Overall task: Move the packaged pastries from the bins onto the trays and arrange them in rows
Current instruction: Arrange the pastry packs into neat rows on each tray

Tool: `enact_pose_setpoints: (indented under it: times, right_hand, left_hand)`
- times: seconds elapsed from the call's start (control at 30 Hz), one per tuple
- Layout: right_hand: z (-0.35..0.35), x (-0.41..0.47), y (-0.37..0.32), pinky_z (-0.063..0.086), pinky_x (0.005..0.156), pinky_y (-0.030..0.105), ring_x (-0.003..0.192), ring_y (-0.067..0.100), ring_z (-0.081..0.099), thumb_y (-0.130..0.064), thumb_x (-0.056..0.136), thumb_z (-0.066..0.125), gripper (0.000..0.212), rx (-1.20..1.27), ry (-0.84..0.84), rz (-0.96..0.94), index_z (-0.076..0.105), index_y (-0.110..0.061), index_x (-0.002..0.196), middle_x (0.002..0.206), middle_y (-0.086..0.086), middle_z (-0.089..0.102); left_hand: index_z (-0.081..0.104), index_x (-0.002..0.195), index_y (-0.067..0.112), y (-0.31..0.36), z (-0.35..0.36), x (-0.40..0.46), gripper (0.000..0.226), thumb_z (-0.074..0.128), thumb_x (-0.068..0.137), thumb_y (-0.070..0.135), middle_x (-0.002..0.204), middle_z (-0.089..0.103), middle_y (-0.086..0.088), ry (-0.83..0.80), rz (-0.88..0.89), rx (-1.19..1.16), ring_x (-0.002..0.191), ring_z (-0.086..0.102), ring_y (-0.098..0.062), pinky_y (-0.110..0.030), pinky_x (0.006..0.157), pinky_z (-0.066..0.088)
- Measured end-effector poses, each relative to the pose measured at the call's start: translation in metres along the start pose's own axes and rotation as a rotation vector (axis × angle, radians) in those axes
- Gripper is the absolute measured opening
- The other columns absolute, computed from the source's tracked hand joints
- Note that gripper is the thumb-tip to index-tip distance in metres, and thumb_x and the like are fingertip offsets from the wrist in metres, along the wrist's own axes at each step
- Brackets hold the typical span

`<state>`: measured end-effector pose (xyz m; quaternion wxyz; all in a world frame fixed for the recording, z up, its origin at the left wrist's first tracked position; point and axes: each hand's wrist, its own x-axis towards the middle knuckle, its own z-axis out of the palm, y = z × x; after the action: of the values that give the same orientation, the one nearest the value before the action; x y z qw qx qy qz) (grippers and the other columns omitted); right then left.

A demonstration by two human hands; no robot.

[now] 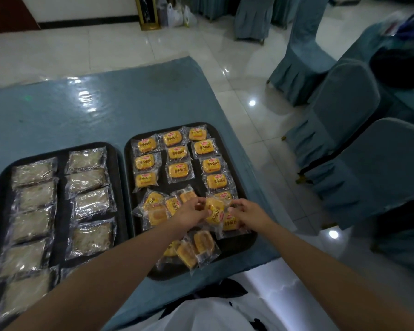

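A black tray point(128, 177) on the right holds several yellow packaged pastries. Its far half shows three rows of them point(178, 152). Its near half carries a loose pile point(194, 249). My left hand point(191, 212) and my right hand point(245, 212) meet over the tray's near right part. Both pinch the wrapper of one yellow pastry point(214, 210), held a little above the others. A second black tray point(60, 209) on the left carries pale pastries in clear wrappers point(91, 203), laid in two columns. No bins are in view.
Both trays sit on a table with a blue cloth under clear plastic point(81, 108). The table's right edge runs close beside the right tray. Chairs in blue covers point(344, 120) stand to the right on a glossy tiled floor point(261, 130).
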<state>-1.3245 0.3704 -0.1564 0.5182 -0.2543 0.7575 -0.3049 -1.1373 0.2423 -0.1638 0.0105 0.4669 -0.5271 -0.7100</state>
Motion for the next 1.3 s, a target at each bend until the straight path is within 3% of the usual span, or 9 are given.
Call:
enact_pose_setpoints:
  times: [0.1, 0.2, 0.37, 0.43, 0.57, 0.73, 0.83, 1.0, 1.3]
  right_hand:
    - [0.002, 0.0, 0.003, 0.058, 0.091, 0.048, 0.105, 0.027, 0.07, -0.037, 0.091, 0.073, 0.047, 0.168, -0.057, 0.047, 0.056, -0.024, 0.133, 0.114, -0.003, 0.072]
    - [0.003, 0.002, 0.007, 0.055, 0.094, 0.056, 0.108, 0.029, 0.07, -0.034, 0.089, 0.076, 0.048, 0.248, -0.083, 0.075, 0.056, -0.025, 0.131, 0.113, 0.0, 0.073]
    - [0.004, -0.001, 0.016, 0.054, 0.098, 0.046, 0.107, 0.024, 0.069, -0.04, 0.076, 0.085, 0.058, 0.223, -0.12, 0.113, 0.058, -0.019, 0.123, 0.114, 0.004, 0.073]
    - [0.002, -0.003, 0.02, 0.056, 0.091, 0.037, 0.104, 0.022, 0.07, -0.03, 0.082, 0.082, 0.041, 0.177, -0.102, 0.06, 0.063, -0.017, 0.116, 0.111, 0.004, 0.074]
    - [-0.016, -0.003, 0.025, 0.052, 0.072, 0.019, 0.093, 0.019, 0.067, -0.021, 0.093, 0.071, 0.015, -0.23, -0.014, -0.143, 0.064, -0.012, 0.102, 0.099, 0.006, 0.071]
    - [-0.02, 0.005, 0.016, 0.045, 0.089, 0.033, 0.109, 0.022, 0.053, -0.024, 0.097, 0.06, 0.019, -1.016, -0.209, -0.229, 0.067, -0.025, 0.115, 0.114, -0.002, 0.058]
    - [-0.003, 0.01, 0.02, 0.046, 0.095, 0.036, 0.114, 0.025, 0.054, -0.022, 0.101, 0.05, 0.028, -1.133, -0.34, -0.157, 0.062, -0.022, 0.127, 0.128, 0.006, 0.057]
    - [0.006, 0.015, 0.037, 0.028, 0.114, 0.043, 0.135, 0.024, 0.036, -0.035, 0.101, 0.052, 0.044, -1.314, -0.164, -0.436, 0.043, -0.027, 0.143, 0.146, 0.001, 0.042]
    - [0.008, 0.002, 0.075, 0.053, 0.08, 0.04, 0.115, 0.027, 0.054, -0.031, 0.088, 0.069, 0.042, -1.343, -0.134, -0.534, 0.056, -0.024, 0.127, 0.128, 0.006, 0.053]
  left_hand:
    - [0.062, 0.115, 0.02, 0.002, 0.005, -0.002, 0.024, 0.071, 0.093, 0.013, 0.116, 0.068, -0.008, -0.041, -0.02, -0.027, 0.104, 0.069, -0.026, -0.042, 0.088, 0.06]
    - [0.06, 0.116, 0.017, 0.002, 0.009, -0.004, 0.024, 0.069, 0.094, 0.012, 0.117, 0.066, -0.008, -0.069, -0.022, -0.003, 0.102, 0.069, -0.024, -0.033, 0.079, 0.06]
    - [0.054, 0.113, 0.013, -0.004, 0.022, -0.002, 0.028, 0.072, 0.092, 0.01, 0.112, 0.063, -0.013, 0.014, -0.022, -0.012, 0.095, 0.068, -0.025, -0.035, 0.075, 0.062]
    - [0.055, 0.113, 0.014, -0.01, 0.025, 0.002, 0.028, 0.073, 0.092, 0.016, 0.112, 0.064, -0.01, 0.006, 0.018, 0.12, 0.099, 0.067, -0.023, -0.038, 0.081, 0.062]
    - [0.057, 0.122, 0.019, -0.02, 0.018, 0.002, 0.029, 0.066, 0.096, 0.027, 0.109, 0.063, 0.005, 0.043, 0.164, 0.605, 0.097, 0.061, -0.009, -0.02, 0.072, 0.049]
    - [0.06, 0.117, 0.021, -0.036, 0.004, 0.001, 0.019, 0.06, 0.098, 0.025, 0.106, 0.061, 0.004, 0.05, 0.261, 0.922, 0.095, 0.058, -0.012, -0.031, 0.083, 0.053]
    - [0.06, 0.116, 0.022, -0.044, 0.003, 0.0, 0.017, 0.054, 0.1, 0.026, 0.111, 0.056, 0.004, 0.018, 0.321, 1.009, 0.099, 0.053, -0.012, -0.03, 0.087, 0.05]
    - [0.059, 0.125, 0.019, -0.05, 0.011, 0.0, 0.027, 0.048, 0.103, 0.027, 0.124, 0.054, 0.001, -0.032, 0.408, 1.106, 0.111, 0.05, -0.016, -0.035, 0.096, 0.047]
    - [0.048, 0.139, 0.022, -0.067, 0.0, -0.005, 0.045, 0.044, 0.101, 0.046, 0.139, 0.044, 0.0, -0.058, 0.456, 1.402, 0.13, 0.039, -0.023, -0.041, 0.109, 0.035]
